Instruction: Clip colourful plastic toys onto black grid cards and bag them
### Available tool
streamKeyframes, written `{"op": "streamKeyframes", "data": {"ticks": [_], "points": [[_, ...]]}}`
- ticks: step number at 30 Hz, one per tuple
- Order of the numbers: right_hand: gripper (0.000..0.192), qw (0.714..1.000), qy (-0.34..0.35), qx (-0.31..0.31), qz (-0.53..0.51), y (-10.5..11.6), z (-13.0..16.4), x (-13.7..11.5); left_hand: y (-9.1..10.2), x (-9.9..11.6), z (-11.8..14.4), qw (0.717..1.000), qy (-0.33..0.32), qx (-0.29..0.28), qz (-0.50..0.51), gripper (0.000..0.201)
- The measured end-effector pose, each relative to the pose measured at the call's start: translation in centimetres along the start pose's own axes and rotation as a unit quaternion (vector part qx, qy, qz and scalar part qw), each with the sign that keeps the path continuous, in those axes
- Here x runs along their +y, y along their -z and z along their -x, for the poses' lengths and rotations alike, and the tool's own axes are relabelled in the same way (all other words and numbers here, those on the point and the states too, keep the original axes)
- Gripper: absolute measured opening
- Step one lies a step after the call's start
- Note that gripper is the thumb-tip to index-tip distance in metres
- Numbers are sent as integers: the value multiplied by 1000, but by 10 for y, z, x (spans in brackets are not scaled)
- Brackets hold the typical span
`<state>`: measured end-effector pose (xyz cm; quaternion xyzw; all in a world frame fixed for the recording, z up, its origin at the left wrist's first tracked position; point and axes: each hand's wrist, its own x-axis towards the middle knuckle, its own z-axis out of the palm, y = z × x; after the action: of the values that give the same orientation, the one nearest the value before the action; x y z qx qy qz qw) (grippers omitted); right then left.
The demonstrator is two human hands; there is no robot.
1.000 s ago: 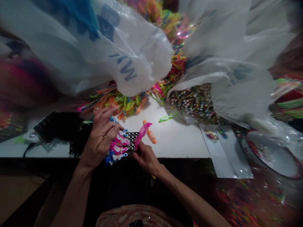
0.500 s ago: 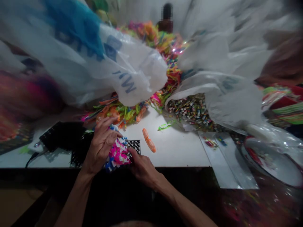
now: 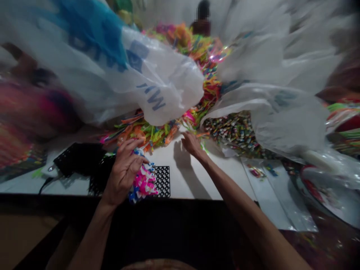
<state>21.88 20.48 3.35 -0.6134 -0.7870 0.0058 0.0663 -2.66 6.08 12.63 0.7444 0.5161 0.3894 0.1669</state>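
My left hand is closed on a black plastic mesh. Soft pink, white and blue strips cover the mesh's left part, while its right end shows bare holes. My right hand is over the table beside the pile of coloured strips, its fingers curled. An orange strip sticks out on the right side of this hand; the fingers hide the rest of it. Behind the wrist lies a light green strip, partly covered.
A large white and blue plastic bag leans over the pile of bright strips. At the right, another bag holds many small coloured pieces. Black mesh, clear packets and a white basin lie along the table.
My right hand has left the mesh and moved forward and right to the pile. The orange piece is gone from the table's middle; orange now shows at that hand. The left hand keeps its hold.
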Motion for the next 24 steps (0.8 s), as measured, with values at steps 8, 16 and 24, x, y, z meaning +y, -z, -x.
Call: {"op": "streamKeyframes", "data": {"ticks": [8,16,24], "points": [[39,995,79,-40,53,-7,-59,-24,2,2,-2,1000,12,-5,12,34],[31,990,97,-85,56,6,16,-32,2,0,-1,1000,-4,0,25,33],[18,991,-10,-59,-121,11,67,-6,0,-2,-1,1000,0,1,14,32]]}}
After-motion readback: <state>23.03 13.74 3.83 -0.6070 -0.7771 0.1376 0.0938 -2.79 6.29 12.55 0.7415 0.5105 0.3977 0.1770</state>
